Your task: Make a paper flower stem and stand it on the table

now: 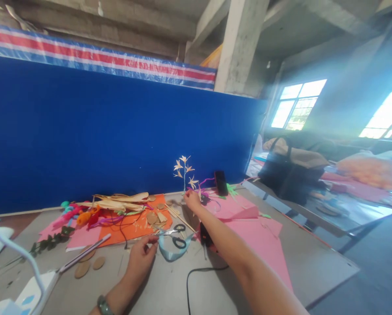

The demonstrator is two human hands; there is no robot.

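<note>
My right hand (192, 200) reaches far across the table and pinches the thin stem of a small straw flower sprig (184, 169), which stands upright against the blue board. My left hand (141, 257) rests nearer to me on the grey table (169, 288), fingers curled together next to black-handled scissors (176, 234) and a light blue ribbon (172, 251). What the left fingers hold is too small to make out.
Orange paper (133, 227) and pink paper (248, 227) lie on the table with straw strips (120, 202), cardboard discs (90, 266), a green sprig (50, 243), pipe cleaners (76, 214) and a black cable (199, 275). A dark phone (220, 182) leans on the blue board (100, 140). A bag (289, 173) sits on the right table.
</note>
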